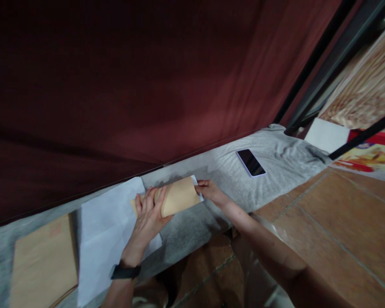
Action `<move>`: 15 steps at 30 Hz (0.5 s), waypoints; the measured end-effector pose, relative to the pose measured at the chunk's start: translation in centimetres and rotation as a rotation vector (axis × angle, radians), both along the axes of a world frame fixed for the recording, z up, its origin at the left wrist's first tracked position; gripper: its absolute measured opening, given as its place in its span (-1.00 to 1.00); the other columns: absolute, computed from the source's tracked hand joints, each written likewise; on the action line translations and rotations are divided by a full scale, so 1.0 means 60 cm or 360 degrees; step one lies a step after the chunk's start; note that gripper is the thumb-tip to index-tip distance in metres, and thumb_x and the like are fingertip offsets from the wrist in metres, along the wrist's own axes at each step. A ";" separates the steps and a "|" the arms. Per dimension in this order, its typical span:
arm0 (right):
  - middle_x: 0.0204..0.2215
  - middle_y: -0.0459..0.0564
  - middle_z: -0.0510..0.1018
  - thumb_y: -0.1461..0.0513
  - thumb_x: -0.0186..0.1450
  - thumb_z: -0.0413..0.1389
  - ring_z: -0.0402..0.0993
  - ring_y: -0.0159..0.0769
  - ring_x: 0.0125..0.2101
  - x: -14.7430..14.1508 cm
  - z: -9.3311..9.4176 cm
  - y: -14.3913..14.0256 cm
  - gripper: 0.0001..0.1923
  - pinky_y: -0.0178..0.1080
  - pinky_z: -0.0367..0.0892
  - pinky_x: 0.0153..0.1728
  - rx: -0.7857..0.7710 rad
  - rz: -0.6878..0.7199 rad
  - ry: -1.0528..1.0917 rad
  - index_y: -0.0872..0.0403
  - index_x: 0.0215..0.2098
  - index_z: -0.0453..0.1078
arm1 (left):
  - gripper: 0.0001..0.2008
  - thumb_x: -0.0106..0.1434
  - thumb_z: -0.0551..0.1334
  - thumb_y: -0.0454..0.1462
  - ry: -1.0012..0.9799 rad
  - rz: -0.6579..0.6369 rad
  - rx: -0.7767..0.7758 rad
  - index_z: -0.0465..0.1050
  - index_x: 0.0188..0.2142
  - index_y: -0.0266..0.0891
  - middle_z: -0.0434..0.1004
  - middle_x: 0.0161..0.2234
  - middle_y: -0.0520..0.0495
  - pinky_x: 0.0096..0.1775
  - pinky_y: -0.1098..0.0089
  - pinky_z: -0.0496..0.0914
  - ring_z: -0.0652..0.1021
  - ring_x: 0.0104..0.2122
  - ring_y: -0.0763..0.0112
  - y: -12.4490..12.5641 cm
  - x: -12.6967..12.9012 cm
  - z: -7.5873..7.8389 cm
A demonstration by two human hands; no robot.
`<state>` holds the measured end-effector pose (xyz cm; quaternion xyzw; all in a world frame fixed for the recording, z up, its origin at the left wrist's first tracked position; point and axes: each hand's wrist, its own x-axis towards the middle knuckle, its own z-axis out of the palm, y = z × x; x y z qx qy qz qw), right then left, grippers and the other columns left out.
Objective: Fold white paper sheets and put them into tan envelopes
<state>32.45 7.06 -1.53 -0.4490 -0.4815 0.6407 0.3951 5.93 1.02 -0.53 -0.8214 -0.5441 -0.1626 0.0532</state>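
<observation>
A small tan envelope [179, 196] lies on a grey cloth-covered ledge [231, 171]. My left hand [147, 216], with a black watch on its wrist, grips the envelope's left end. My right hand [211, 191] pinches a white sheet [197, 185] that sticks out of the envelope's right end. Under my left hand lies a large white paper [109, 231].
A black phone [250, 162] lies screen-up on the grey cloth to the right. A bigger brown envelope [43, 263] rests at the far left. A dark red curtain [131, 85] hangs behind the ledge. Brown floor tiles [340, 222] and colourful printed papers [368, 158] are at right.
</observation>
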 end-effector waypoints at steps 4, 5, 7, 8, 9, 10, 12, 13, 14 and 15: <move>-0.60 -0.12 0.47 0.06 0.17 0.23 0.36 -0.34 -0.51 -0.011 0.000 -0.004 -0.75 -0.30 0.25 -0.44 0.0016 0.0023 -0.0074 0.05 -0.54 0.45 | -0.02 0.20 0.33 -0.14 -0.0005 -0.0002 -0.0015 -0.17 0.48 -0.16 0.19 0.32 -0.40 0.34 -0.29 -0.19 0.15 0.37 -0.17 0.002 0.002 -0.003; -0.62 -0.13 0.46 0.08 0.17 0.23 0.35 -0.35 -0.52 -0.015 -0.003 -0.004 -0.76 -0.31 0.23 -0.45 -0.0005 -0.0001 -0.0095 0.04 -0.56 0.44 | -0.02 0.20 0.33 -0.14 -0.0003 0.0004 -0.0023 -0.18 0.48 -0.16 0.19 0.32 -0.40 0.34 -0.29 -0.18 0.15 0.37 -0.17 0.002 0.002 -0.004; -0.63 -0.14 0.44 0.12 0.18 0.23 0.33 -0.37 -0.54 -0.022 -0.011 -0.001 -0.77 -0.31 0.21 -0.47 -0.0048 -0.0048 -0.0116 0.04 -0.57 0.43 | 0.00 0.20 0.33 -0.14 -0.0001 0.0016 -0.0033 -0.19 0.48 -0.16 0.19 0.32 -0.41 0.33 -0.30 -0.16 0.16 0.37 -0.17 0.003 0.002 -0.005; -0.63 -0.14 0.44 0.13 0.18 0.23 0.32 -0.37 -0.55 -0.026 -0.015 0.000 -0.77 -0.31 0.20 -0.48 -0.0068 -0.0069 -0.0114 0.04 -0.58 0.42 | 0.00 0.19 0.33 -0.14 0.0000 0.0018 -0.0035 -0.20 0.48 -0.16 0.19 0.31 -0.41 0.33 -0.31 -0.16 0.17 0.36 -0.17 0.004 0.002 -0.005; -0.63 -0.14 0.44 0.14 0.17 0.23 0.32 -0.38 -0.56 -0.029 -0.018 0.001 -0.78 -0.32 0.20 -0.49 -0.0085 -0.0083 -0.0101 0.04 -0.58 0.43 | 0.01 0.19 0.33 -0.14 0.0000 0.0016 -0.0034 -0.20 0.48 -0.17 0.19 0.30 -0.42 0.33 -0.31 -0.15 0.17 0.36 -0.17 0.005 0.003 -0.005; -0.63 -0.14 0.44 0.14 0.17 0.23 0.32 -0.38 -0.56 -0.031 -0.022 0.002 -0.79 -0.32 0.19 -0.49 -0.0096 -0.0093 -0.0078 0.04 -0.58 0.43 | 0.01 0.19 0.33 -0.13 0.0000 0.0012 -0.0031 -0.21 0.48 -0.18 0.20 0.30 -0.43 0.33 -0.31 -0.15 0.17 0.36 -0.17 0.005 0.003 -0.005; -0.63 -0.14 0.47 0.15 0.14 0.24 0.32 -0.39 -0.57 -0.033 -0.025 0.002 -0.81 -0.32 0.20 -0.49 -0.0115 -0.0102 -0.0019 0.05 -0.57 0.45 | 0.00 0.20 0.33 -0.13 -0.0002 -0.0003 -0.0022 -0.20 0.48 -0.21 0.20 0.28 -0.44 0.33 -0.30 -0.13 0.18 0.36 -0.16 0.006 0.004 -0.005; -0.62 -0.14 0.48 0.16 0.13 0.25 0.32 -0.39 -0.56 -0.032 -0.024 0.002 -0.82 -0.33 0.20 -0.49 -0.0127 -0.0094 0.0012 0.06 -0.57 0.46 | -0.01 0.21 0.32 -0.12 -0.0003 -0.0011 -0.0017 -0.19 0.48 -0.22 0.21 0.28 -0.44 0.33 -0.29 -0.12 0.19 0.35 -0.16 0.005 0.005 -0.005; -0.62 -0.13 0.49 0.16 0.12 0.26 0.33 -0.39 -0.56 -0.029 -0.023 0.002 -0.83 -0.33 0.21 -0.48 -0.0139 -0.0079 0.0042 0.07 -0.56 0.48 | -0.02 0.21 0.32 -0.12 -0.0005 -0.0018 -0.0009 -0.18 0.48 -0.22 0.21 0.28 -0.45 0.33 -0.29 -0.12 0.19 0.35 -0.16 0.005 0.006 -0.004; -0.62 -0.13 0.50 0.16 0.10 0.26 0.34 -0.39 -0.56 -0.026 -0.021 0.002 -0.83 -0.33 0.21 -0.48 -0.0148 -0.0067 0.0067 0.07 -0.56 0.48 | -0.02 0.21 0.32 -0.11 -0.0010 -0.0021 0.0003 -0.17 0.47 -0.23 0.21 0.27 -0.45 0.33 -0.29 -0.12 0.20 0.35 -0.16 0.005 0.007 -0.004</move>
